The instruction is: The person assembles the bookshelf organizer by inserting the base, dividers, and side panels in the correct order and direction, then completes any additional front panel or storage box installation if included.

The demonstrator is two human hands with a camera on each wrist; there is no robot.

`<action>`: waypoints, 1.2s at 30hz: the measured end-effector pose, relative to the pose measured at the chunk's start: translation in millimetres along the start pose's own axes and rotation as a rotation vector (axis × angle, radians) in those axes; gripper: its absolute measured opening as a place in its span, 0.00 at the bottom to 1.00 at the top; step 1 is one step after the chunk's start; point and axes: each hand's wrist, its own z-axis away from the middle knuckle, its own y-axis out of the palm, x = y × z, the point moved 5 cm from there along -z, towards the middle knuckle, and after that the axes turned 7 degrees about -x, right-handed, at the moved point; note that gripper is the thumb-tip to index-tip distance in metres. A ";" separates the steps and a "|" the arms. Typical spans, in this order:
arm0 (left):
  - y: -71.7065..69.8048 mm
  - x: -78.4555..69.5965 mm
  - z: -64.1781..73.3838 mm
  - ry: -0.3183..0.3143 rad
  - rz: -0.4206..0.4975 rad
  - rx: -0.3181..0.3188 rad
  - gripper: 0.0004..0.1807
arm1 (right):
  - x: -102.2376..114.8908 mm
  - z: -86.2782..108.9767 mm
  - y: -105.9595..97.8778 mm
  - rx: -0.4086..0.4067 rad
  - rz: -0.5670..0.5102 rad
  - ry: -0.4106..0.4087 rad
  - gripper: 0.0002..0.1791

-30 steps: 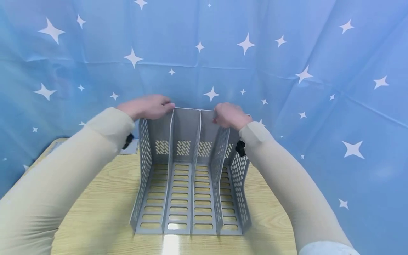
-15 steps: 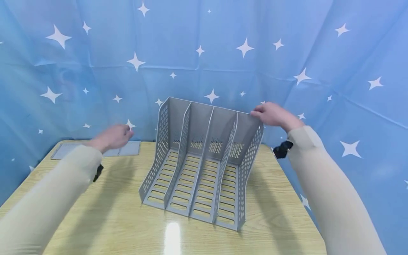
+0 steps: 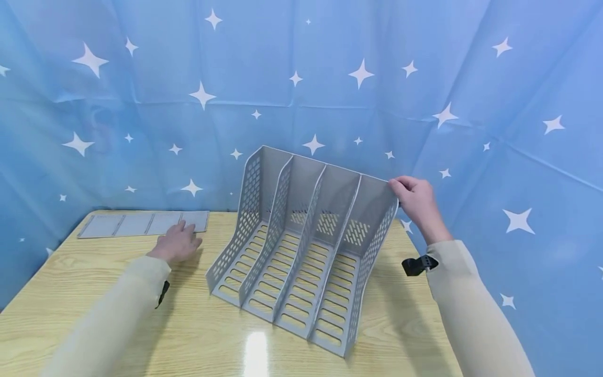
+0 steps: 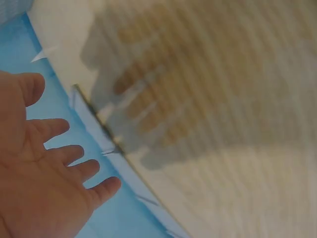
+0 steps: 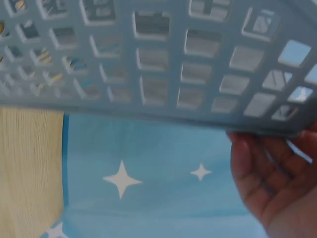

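Observation:
In the head view a grey file rack [image 3: 303,251] with several upright dividers stands turned at an angle on the wooden table. My right hand [image 3: 416,203] pinches the top right corner of its back wall. The right wrist view shows the rack's perforated side [image 5: 158,64] close up, with the right hand [image 5: 280,173] at its edge. Fingers spread, my left hand [image 3: 176,243] is beside a flat grey slatted panel [image 3: 134,224] near the table's back edge; whether it touches the panel I cannot tell. The left wrist view shows that hand [image 4: 54,178] with nothing in it.
A wooden table [image 3: 198,319] carries the rack and the panel. Behind its back edge hangs a blue curtain [image 3: 264,63] with white stars, which also runs along the right side. A bright light reflection lies on the front of the tabletop.
My left hand let go of the rack's top and moved left and down towards the flat panel. My right hand shifted right along the top edge to the corner, and the rack turned.

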 end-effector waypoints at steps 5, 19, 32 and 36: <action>10.3 8.0 3.3 -0.027 0.011 0.015 0.35 | -0.2 18.3 -8.3 -0.101 0.007 0.045 0.23; 24.2 11.1 13.0 -0.019 0.002 -0.014 0.35 | 4.9 72.5 -28.2 -0.435 0.078 0.071 0.20; 30.4 -38.7 85.0 0.235 0.015 -0.185 0.22 | 0.6 108.0 -43.3 -0.473 0.082 0.100 0.24; 30.5 -51.3 114.4 0.325 0.025 -0.218 0.18 | -2.0 114.1 -43.8 -0.436 0.081 0.124 0.26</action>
